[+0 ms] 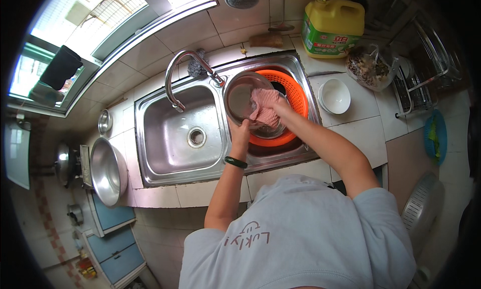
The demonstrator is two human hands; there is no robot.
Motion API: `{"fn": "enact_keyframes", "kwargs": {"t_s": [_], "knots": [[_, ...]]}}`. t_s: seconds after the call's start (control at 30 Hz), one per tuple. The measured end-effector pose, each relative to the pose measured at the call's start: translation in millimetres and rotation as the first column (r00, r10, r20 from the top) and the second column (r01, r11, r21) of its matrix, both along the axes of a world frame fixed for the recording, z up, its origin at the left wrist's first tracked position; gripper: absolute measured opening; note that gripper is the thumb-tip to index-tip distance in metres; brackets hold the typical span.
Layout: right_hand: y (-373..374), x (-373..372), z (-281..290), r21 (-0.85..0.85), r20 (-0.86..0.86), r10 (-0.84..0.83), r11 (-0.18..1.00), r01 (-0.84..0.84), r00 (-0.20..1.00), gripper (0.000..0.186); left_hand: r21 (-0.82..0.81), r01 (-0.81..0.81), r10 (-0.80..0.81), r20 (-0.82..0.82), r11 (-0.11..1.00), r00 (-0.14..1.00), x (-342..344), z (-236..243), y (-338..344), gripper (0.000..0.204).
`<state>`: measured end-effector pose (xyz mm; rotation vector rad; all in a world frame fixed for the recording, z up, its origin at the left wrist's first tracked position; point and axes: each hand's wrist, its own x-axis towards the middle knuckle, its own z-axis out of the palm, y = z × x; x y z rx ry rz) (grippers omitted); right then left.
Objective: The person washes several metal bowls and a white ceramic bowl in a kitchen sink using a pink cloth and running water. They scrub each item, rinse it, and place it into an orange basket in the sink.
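Note:
Over the right basin, my left hand [240, 132] grips the near edge of a round, shiny bowl [237, 94], which is tilted. A pink ribbed cloth [265, 104] is in my right hand [280, 108], pressed against the bowl's right side. The cloth and my wrist hide part of the rim and most of my right fingers. Beneath them an orange plastic colander [298, 96] sits in the right basin, with other shiny dishware inside it that I cannot make out fully.
A chrome faucet [170, 78] arches over the left sink basin [170, 151]. White bowls [335, 96] are stacked on the right counter, near a yellow detergent jug [333, 26] and a plastic bag of food [370, 68]. A large steel basin [107, 171] stands at the left.

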<state>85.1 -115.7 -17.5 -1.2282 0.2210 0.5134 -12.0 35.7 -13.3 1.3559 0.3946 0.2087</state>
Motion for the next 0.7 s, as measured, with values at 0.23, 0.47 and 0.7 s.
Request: {"fn": "enact_keyframes", "kwargs": {"t_s": [0.23, 0.47, 0.7], "knots": [[1.0, 60.0, 60.3, -0.481, 0.552, 0.429, 0.864, -0.148, 0.715, 0.034, 0.38, 0.059, -0.096, 0.079, 0.923, 0.992, 7.5, 13.9, 11.6, 0.045], [26.7, 46.3, 106.2, -0.823, 0.537, 0.84, 0.541, 0.173, -0.076, 0.012, 0.533, 0.188, -0.176, -0.074, 0.825, 0.982, 13.0, 20.2, 10.3, 0.043], [10.4, 73.8, 42.0, -0.53, 0.622, 0.567, 0.813, -0.244, 0.54, 0.032, 0.526, 0.036, -0.113, 0.116, 0.849, 0.987, 6.3, 14.8, 5.6, 0.049]]}}
